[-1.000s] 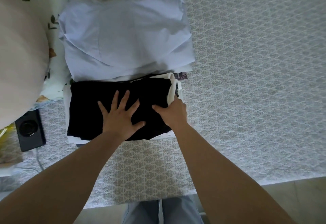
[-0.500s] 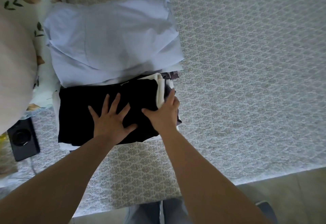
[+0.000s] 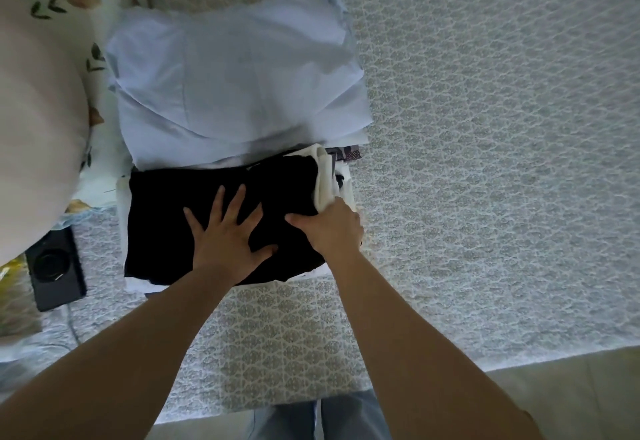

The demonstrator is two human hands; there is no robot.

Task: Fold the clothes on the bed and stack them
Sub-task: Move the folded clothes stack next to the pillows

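Dim, cool-toned light w/ soft shadows; wide-angle bending at edges; large pale rounded pillow (image 3: 31, 135) at left out of focus.

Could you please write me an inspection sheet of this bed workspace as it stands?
Surface: patterned bedspread, floor past its near edge.
Job's things: black garment tops the near stack, white garment at its right edge; pale blue garment tops the far pile.
Clutter: black device, floral pillow.
Hands: left hand pressed flat on the black garment; right hand grips the stack's right edge.
Cables: thin cord near the device.
Surroundings: nothing seen.
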